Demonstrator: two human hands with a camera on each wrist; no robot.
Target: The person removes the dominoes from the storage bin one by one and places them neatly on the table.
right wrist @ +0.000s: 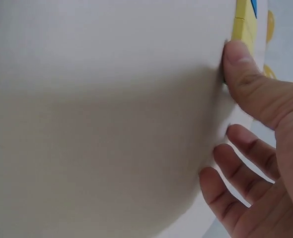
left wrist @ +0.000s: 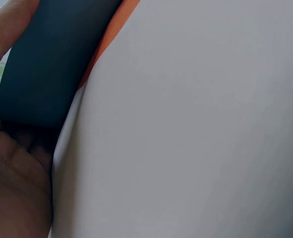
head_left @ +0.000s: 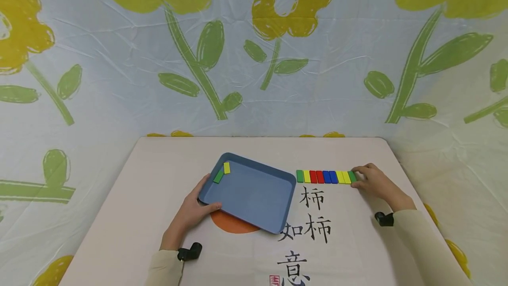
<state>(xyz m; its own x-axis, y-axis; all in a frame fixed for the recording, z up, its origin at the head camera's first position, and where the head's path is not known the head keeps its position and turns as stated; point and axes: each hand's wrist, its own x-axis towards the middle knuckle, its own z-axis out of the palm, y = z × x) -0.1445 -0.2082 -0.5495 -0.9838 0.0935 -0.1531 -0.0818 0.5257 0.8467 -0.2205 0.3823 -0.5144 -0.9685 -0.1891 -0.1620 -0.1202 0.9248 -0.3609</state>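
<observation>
A blue tray (head_left: 254, 193) lies at a slant on the table, and my left hand (head_left: 192, 208) grips its near left corner. In the left wrist view the thumb (left wrist: 10, 25) lies against the tray's dark side (left wrist: 42, 64); the other fingertips are hidden. Inside the tray are a green tile (head_left: 218, 176) and a yellow tile (head_left: 227, 168). Right of the tray runs a straight row of coloured tiles, green, yellow, red (head_left: 316, 177), blue (head_left: 330, 177), yellow and green. My right hand (head_left: 375, 182) pinches the green end tile (head_left: 352, 176) between thumb and a finger.
A pale cloth (head_left: 341, 250) with black brush characters (head_left: 317, 228) and an orange round print (head_left: 234, 224), partly under the tray, covers the table. A flower-printed curtain (head_left: 325, 78) stands behind and at both sides.
</observation>
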